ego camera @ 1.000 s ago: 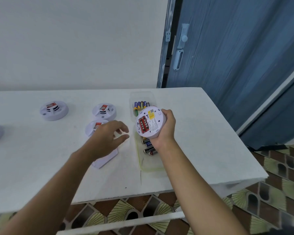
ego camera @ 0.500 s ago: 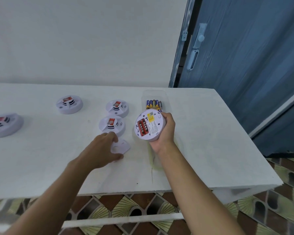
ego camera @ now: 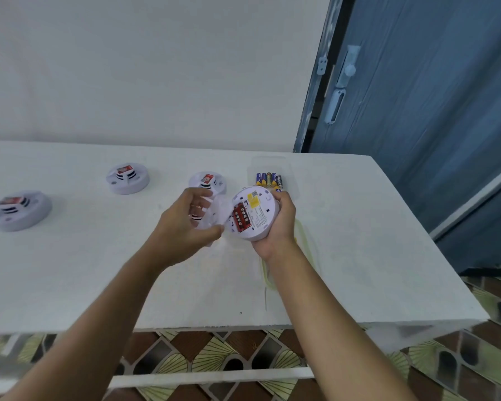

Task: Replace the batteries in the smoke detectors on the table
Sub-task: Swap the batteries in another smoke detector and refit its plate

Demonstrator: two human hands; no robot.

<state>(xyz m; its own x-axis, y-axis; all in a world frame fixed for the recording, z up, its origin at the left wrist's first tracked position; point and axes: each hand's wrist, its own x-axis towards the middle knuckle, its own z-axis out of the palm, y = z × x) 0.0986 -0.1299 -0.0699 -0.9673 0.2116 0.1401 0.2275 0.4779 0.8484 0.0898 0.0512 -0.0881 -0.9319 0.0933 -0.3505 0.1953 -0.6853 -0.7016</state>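
Held detector: the held detector (ego camera: 255, 215) is underside up over the counter (ego camera: 70, 270), with the right grip (ego camera: 281, 224) wrapped round its rim.
Left grip: the left grip (ego camera: 182, 224) pinches a white cover (ego camera: 218, 217) just left of the open bay.
Bay: the red cells (ego camera: 240, 218) run lengthwise away from the person, on the side nearer the left grip.
Count: five detectors in all. One is held, three sit plain (ego camera: 19, 211) (ego camera: 128, 178) (ego camera: 207, 182), and one is half hidden (ego camera: 197, 217). Five spare batteries (ego camera: 269, 180) show in the clear tray (ego camera: 290, 176).

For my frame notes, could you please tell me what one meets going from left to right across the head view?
leftmost smoke detector → second smoke detector → left hand holding a white cover → open-backed smoke detector → right hand holding it → blue door
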